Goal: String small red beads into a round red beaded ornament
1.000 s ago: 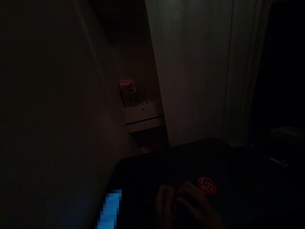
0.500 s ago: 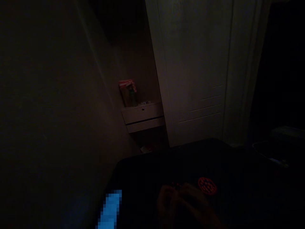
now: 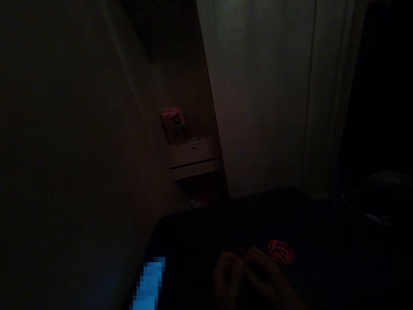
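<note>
Nearest, at the bottom of the view, the left hand (image 3: pixel 228 275) and the right hand (image 3: pixel 266 275) face each other above a dark surface (image 3: pixel 193 245), fingers bent and tips close together. Whether either hand grips something I cannot tell (the room is very dim). Small red specks (image 3: pixel 239 249) show just beyond the fingertips; whether they touch the fingers is unclear. A round red openwork piece (image 3: pixel 280 252) lies on the dark surface, just beyond and to the right of the right hand. A blocky bright blue patch (image 3: pixel 148 284) stands well to the left of the hands. Past the surface's far edge is a drawer unit (image 3: pixel 193 159) bearing a red-topped package (image 3: pixel 169 125) and a greenish item (image 3: pixel 180 131), beside a tall pale panel (image 3: pixel 264 86) with short grooves.
</note>
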Action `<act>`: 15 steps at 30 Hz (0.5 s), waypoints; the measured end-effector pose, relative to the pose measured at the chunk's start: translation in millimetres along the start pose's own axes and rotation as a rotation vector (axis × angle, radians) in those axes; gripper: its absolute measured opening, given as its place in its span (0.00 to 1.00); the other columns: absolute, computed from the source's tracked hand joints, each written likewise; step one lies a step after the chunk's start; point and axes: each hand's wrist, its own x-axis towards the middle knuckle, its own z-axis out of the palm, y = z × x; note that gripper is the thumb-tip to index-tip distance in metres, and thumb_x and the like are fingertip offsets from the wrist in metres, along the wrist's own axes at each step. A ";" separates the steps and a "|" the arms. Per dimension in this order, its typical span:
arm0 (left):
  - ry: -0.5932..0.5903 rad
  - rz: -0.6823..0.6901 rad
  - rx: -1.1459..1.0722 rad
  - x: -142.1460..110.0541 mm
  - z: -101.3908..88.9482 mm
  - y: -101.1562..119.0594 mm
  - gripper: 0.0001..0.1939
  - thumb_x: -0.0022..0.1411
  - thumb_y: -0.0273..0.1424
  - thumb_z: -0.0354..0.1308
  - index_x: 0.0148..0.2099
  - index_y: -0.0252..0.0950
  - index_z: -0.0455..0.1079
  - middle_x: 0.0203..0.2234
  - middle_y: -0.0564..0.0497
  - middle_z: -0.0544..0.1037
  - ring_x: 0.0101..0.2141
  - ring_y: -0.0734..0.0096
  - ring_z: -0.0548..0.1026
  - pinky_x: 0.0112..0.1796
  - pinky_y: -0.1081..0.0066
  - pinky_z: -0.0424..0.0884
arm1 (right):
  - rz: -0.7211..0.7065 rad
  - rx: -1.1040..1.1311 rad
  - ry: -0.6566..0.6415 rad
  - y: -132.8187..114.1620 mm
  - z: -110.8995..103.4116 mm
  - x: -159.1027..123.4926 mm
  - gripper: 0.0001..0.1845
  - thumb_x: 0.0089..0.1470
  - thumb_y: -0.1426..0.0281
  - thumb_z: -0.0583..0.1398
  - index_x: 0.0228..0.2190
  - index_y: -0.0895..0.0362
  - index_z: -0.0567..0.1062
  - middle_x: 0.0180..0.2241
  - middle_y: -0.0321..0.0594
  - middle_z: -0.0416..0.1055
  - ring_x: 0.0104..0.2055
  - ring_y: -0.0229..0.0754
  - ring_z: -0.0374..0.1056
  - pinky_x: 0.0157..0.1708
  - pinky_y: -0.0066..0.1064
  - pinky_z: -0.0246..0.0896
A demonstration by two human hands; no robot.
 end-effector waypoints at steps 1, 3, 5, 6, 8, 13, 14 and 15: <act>0.009 0.010 0.001 -0.3 -0.1 -0.8 0.26 0.44 0.55 0.70 0.30 0.37 0.74 0.19 0.52 0.72 0.23 0.71 0.70 0.24 0.75 0.65 | 0.009 0.009 -0.002 0.4 0.0 -0.2 0.10 0.60 0.61 0.60 0.32 0.51 0.79 0.35 0.41 0.79 0.37 0.45 0.74 0.37 0.31 0.72; 0.021 0.031 0.010 -1.0 -0.2 -3.0 0.25 0.46 0.55 0.69 0.30 0.37 0.74 0.19 0.52 0.72 0.23 0.71 0.70 0.24 0.75 0.64 | 0.019 0.018 -0.004 1.0 0.0 -0.3 0.08 0.59 0.63 0.60 0.32 0.52 0.78 0.35 0.41 0.78 0.37 0.45 0.74 0.37 0.31 0.71; 0.020 0.045 0.029 -1.3 -0.6 -5.5 0.26 0.47 0.55 0.68 0.31 0.36 0.75 0.19 0.52 0.72 0.23 0.71 0.69 0.24 0.75 0.64 | 0.018 0.009 -0.009 1.9 0.3 -0.2 0.07 0.58 0.64 0.60 0.32 0.52 0.77 0.34 0.40 0.78 0.36 0.44 0.74 0.37 0.31 0.71; 0.018 0.053 0.036 -1.0 -1.0 -6.9 0.26 0.48 0.56 0.68 0.31 0.36 0.75 0.20 0.52 0.72 0.23 0.72 0.69 0.24 0.75 0.64 | 0.021 0.000 -0.015 2.5 0.6 -0.1 0.07 0.58 0.64 0.59 0.32 0.52 0.77 0.34 0.39 0.78 0.36 0.44 0.74 0.36 0.30 0.71; -0.005 0.057 0.042 0.5 -2.0 -9.3 0.26 0.49 0.56 0.68 0.31 0.36 0.74 0.20 0.52 0.72 0.23 0.73 0.68 0.25 0.75 0.64 | 0.029 -0.018 -0.024 3.7 1.3 -0.2 0.08 0.58 0.64 0.59 0.31 0.52 0.77 0.32 0.39 0.77 0.35 0.44 0.73 0.36 0.30 0.71; -0.039 0.084 0.052 5.2 -4.3 -12.2 0.26 0.50 0.56 0.67 0.30 0.35 0.74 0.19 0.53 0.71 0.22 0.75 0.67 0.25 0.75 0.63 | 0.069 -0.042 0.024 0.1 -0.2 -0.2 0.06 0.54 0.64 0.60 0.30 0.52 0.75 0.35 0.41 0.77 0.39 0.47 0.73 0.40 0.32 0.70; -0.028 0.081 0.042 5.4 -4.7 -12.0 0.27 0.49 0.57 0.67 0.30 0.35 0.74 0.18 0.54 0.70 0.21 0.76 0.65 0.24 0.76 0.62 | 0.068 -0.026 0.022 -1.6 -1.3 0.1 0.05 0.54 0.64 0.60 0.30 0.52 0.74 0.35 0.41 0.77 0.39 0.46 0.73 0.39 0.32 0.70; -0.020 0.065 0.024 5.3 -5.0 -11.7 0.27 0.49 0.57 0.66 0.29 0.35 0.73 0.17 0.55 0.68 0.20 0.77 0.64 0.23 0.76 0.61 | 0.062 -0.006 0.021 -3.1 -2.6 0.5 0.06 0.55 0.64 0.59 0.29 0.52 0.73 0.33 0.40 0.76 0.37 0.45 0.72 0.38 0.31 0.70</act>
